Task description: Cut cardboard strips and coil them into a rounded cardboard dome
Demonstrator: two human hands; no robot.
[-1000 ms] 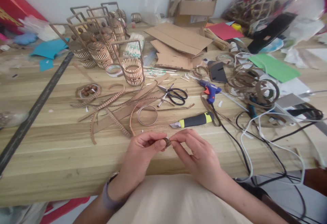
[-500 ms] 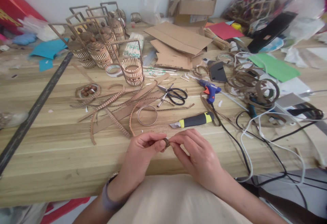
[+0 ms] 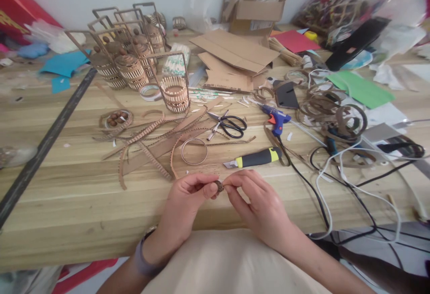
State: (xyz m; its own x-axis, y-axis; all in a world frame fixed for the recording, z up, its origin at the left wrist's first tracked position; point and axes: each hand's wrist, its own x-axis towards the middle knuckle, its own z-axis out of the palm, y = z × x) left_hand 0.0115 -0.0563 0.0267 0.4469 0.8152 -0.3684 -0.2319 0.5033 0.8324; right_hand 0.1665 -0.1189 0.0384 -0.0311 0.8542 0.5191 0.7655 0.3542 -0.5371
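Both my hands meet over the near edge of the wooden table [image 3: 83,204]. My left hand [image 3: 183,206] and my right hand [image 3: 258,204] pinch a small brown coiled cardboard roll [image 3: 219,186] between their fingertips. Just beyond them lie a yellow-and-black utility knife [image 3: 257,157], a thin cardboard ring [image 3: 194,151] and several corrugated cardboard strips [image 3: 151,142].
Black scissors [image 3: 228,124] and a blue glue gun [image 3: 276,119] lie in the middle. Cardboard lantern-like cages [image 3: 129,59] stand at the back left, flat cardboard sheets and a box [image 3: 255,7] behind. Coiled strips [image 3: 331,108] and tangled cables [image 3: 346,173] fill the right side.
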